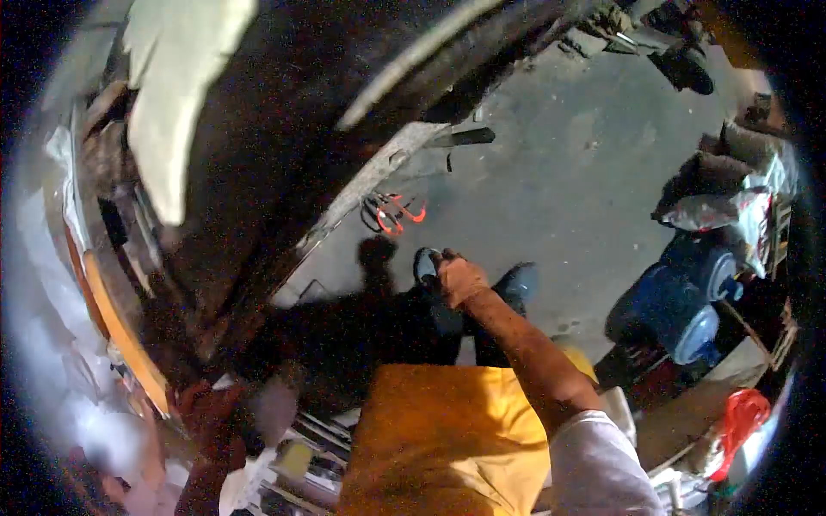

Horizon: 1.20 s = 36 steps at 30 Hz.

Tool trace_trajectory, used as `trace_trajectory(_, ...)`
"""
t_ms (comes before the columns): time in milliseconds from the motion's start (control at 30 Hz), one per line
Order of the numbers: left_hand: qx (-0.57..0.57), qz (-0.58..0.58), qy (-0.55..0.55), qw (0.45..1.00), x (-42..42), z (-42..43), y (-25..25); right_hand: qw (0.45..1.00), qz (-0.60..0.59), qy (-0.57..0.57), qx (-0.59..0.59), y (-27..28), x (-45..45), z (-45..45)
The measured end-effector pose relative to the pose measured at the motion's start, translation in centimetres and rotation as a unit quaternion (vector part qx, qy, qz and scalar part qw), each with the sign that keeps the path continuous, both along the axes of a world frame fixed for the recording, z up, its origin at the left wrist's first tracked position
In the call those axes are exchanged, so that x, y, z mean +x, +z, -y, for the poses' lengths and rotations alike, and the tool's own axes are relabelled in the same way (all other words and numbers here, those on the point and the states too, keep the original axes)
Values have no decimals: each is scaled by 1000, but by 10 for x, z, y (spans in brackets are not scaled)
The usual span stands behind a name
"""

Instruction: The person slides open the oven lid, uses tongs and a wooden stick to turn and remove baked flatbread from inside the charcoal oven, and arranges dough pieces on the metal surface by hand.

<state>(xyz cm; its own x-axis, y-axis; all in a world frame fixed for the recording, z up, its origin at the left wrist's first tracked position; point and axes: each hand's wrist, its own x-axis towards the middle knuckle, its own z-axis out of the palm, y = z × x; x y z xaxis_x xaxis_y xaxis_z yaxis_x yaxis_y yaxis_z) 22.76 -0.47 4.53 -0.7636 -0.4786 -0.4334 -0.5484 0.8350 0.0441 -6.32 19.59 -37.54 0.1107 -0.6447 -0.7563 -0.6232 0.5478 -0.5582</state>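
Observation:
My right hand (462,280) hangs in front of me above the floor, over my shoes, its fingers curled closed. Whatever is inside those fingers, if anything, is hidden. My left hand (206,413) is in deep shadow at lower left, by the near edge of a large dark surface (275,112). Its fingers blend into the dark, so their pose is unclear. A curved orange-yellow strip (125,331) lies just beyond that hand. On the dark surface are a pale, jagged-edged piece (181,103) and a long, thin pale strip (413,60).
Orange and black loops (400,213) lie on the grey floor (585,189) beside the dark surface. Large blue water bottles (688,331) are stacked at right, below plastic bags (731,211). A red bag (742,430) sits at lower right. I wear a yellow apron (439,439).

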Motion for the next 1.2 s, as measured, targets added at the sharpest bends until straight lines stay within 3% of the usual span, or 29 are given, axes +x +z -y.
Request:
trace_trajectory(67,-15,1,7,1000,-8,-1,3,997,-44,-12,-60,-25,21,16)
trace_trajectory(100,-20,-2,4,1000,-11,-3,7,993,-42,73,-77,-21,17,30)
trace_trajectory(167,-31,-1,6,999,-15,-12,14,996,-51,11,-70,-49,34,37)
trace_trajectory(267,-30,-60,19,998,-7,-17,17,961,-203,101,-158,-82,50,46)
trace_trajectory(333,-38,-58,47,996,-11,-22,16,980,-162,29,-110,-64,29,59)
trace_trajectory(400,-42,-68,74,994,-14,-30,18,990,-113,-29,-85,-125,45,58)
trace_trajectory(433,-45,-70,87,993,-18,-31,19,979,-144,-33,-138,-151,53,56)
trace_trajectory(533,-56,-65,117,989,-51,-45,30,971,-100,-101,-194,-172,33,55)
trace_trajectory(633,-59,-77,153,983,-55,-47,20,982,-63,-87,-156,-185,30,64)
trace_trajectory(767,-33,-110,142,983,-61,-24,16,987,37,-158,18,-46,13,65)
trace_trajectory(800,-30,-115,145,982,-66,-19,14,984,66,-163,-30,-24,10,51)
trace_trajectory(833,-15,-140,94,986,-71,-12,14,927,246,-276,-60,-38,31,29)
trace_trajectory(900,5,-193,31,981,-88,1,8,786,458,-413,-38,14,13,-4)
trace_trajectory(933,-4,-173,37,984,-38,-13,6,748,498,-439,14,82,32,-22)
trace_trajectory(1000,-3,-164,23,986,-28,-18,-4,706,495,-488,135,134,21,-75)
trace_trajectory(1033,27,-159,28,987,-4,-13,-19,651,523,-526,160,142,26,-111)
trace_trajectory(1133,32,-107,-8,994,-75,-27,22,428,610,-640,189,214,-25,-214)
trace_trajectory(1200,1,-99,-18,995,-50,-8,14,493,483,-710,140,292,-43,-230)
